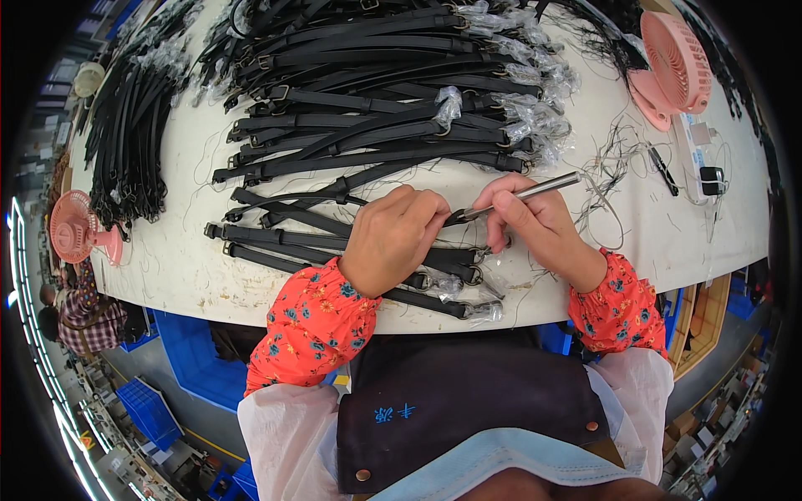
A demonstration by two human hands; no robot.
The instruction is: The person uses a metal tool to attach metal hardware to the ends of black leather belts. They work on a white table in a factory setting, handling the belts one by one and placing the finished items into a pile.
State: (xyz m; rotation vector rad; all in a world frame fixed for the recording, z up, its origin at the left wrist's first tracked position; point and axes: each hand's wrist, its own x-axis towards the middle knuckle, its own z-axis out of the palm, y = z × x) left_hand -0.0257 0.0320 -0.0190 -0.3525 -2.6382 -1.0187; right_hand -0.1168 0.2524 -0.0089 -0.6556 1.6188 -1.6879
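My left hand (394, 234) is closed, fingertips pinching a black leather-look strap (361, 179) whose end shows between my two hands. In my right hand (535, 219), a slim silver pen-shaped tool (547, 184) is gripped between thumb and fingers. It slants down to the left, its dark narrow tip touching or very near the strap end beside my left fingertips; I cannot tell which. Beneath my left hand lie several black buckled straps (276, 239), some with metal rings and clear plastic wrap (484, 311) at their right ends.
A large pile of black straps (359, 92) covers the table (200, 288) beyond my hands, and another bundle (134, 138) lies left. Pink fans (73, 227) stand at both sides. Right are a power strip (692, 159), loose threads and a thin pale cord (620, 225). Blue crates (188, 355) sit below.
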